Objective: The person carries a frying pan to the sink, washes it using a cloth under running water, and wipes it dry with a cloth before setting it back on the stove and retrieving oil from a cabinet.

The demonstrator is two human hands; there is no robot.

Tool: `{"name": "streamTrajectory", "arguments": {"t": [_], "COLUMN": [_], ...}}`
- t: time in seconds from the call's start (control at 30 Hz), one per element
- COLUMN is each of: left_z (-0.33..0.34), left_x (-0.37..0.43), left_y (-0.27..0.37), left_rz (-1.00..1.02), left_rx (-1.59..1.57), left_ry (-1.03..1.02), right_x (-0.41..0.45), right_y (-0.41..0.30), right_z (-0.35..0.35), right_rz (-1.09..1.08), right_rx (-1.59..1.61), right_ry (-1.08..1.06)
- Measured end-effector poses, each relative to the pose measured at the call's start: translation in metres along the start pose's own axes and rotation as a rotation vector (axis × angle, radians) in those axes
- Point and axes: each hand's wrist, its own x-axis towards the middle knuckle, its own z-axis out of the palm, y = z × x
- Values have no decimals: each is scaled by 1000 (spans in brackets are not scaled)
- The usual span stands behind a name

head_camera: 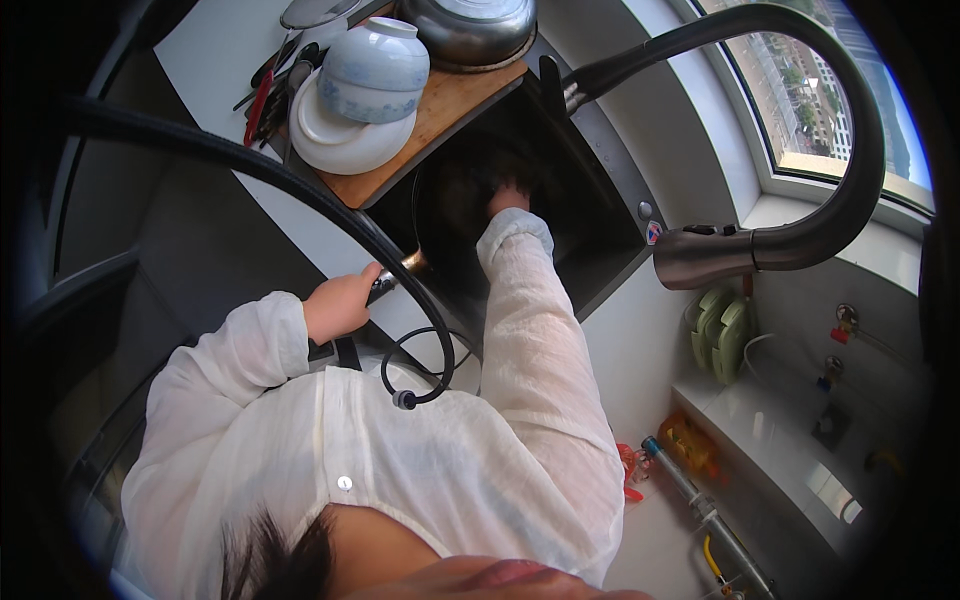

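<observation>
My left hand [337, 300] is wrapped around the handle [390, 280] of a dark pan, at the near left edge of a black sink [592, 259]. The pan's body [450, 187] lies in the sink, and only part of its rim stands out from the shadow. My right hand [510, 196] reaches down into the pan. Its fingers are lost in the dark, so whether it holds anything is hidden.
A wooden board [442, 112] across the sink bears stacked bowls [375, 71], a white dish [352, 142] and a metal pot [469, 30]. Utensils [270, 97] lie left of them. A pull-down faucet [705, 255] arches over the right side. A black cable [300, 176] crosses the view.
</observation>
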Motion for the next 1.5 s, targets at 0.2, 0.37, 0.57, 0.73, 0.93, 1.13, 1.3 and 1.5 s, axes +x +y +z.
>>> {"name": "streamTrajectory", "arguments": {"t": [0.2, 0.37, 0.57, 0.73, 0.93, 1.13, 1.3, 1.5], "left_z": [-1, -6, -3, 13, 5, 7, 5, 6], "left_x": [1, 4, 1, -1, 3, 8, 3, 9], "left_y": [2, 2, 3, -10, -2, -4, 4, -5], "left_rz": [11, 68, 6, 14, 127, 158, 99, 141], "left_rx": [39, 39, 14, 27, 138, 185, 234, 234], "left_ry": [38, 14, 13, 83, 129, 151, 175, 151], "right_x": [-50, -21, 7, -45, -112, -138, -142, -106], "right_y": [11, 38, 25, 29, 35, -43, -56, 3], "right_z": [-5, 14, -22, -39, 21, -5, -44, 50], "right_rz": [200, 130, -107, 50, 55, -2, 220, -22], "right_rx": [-160, -109, -169, -186, -32, 638, 1323, 20], "right_ry": [-253, -206, -71, -256, -737, -730, -883, -583]}}
